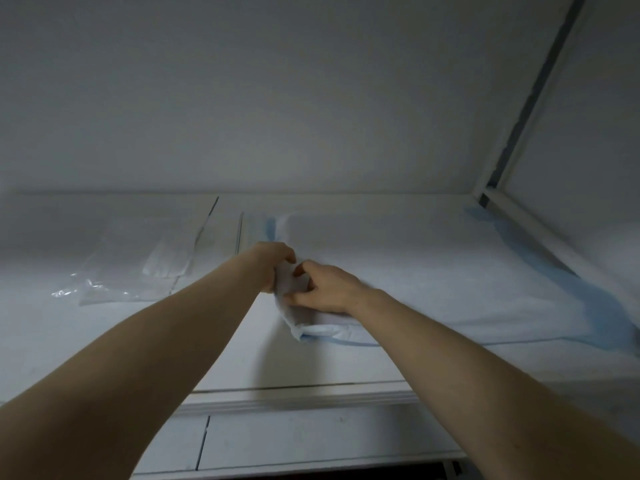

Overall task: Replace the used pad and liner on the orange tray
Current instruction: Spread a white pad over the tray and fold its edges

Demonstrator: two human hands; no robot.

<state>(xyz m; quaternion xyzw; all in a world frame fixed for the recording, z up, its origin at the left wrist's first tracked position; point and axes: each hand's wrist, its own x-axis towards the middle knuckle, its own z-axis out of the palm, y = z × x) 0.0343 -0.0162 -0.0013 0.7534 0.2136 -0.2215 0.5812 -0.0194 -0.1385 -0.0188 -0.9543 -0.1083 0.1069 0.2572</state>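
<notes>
A stack of white pads with blue backing (pixel 433 275) lies on a white shelf top, filling its right half. Both my hands meet at the stack's near left corner. My left hand (pixel 275 263) grips the lifted corner of the top pad from the left. My right hand (pixel 323 289) pinches the same corner from the right, fingers curled into the layers. The corner is pulled up and creased between them. No orange tray is in view.
Clear plastic bags (pixel 138 268) lie flat on the white shelf (pixel 242 362) to the left. A white wall stands behind. A white frame with a dark strip (pixel 519 126) rises at the right corner. The shelf's front edge runs below my forearms.
</notes>
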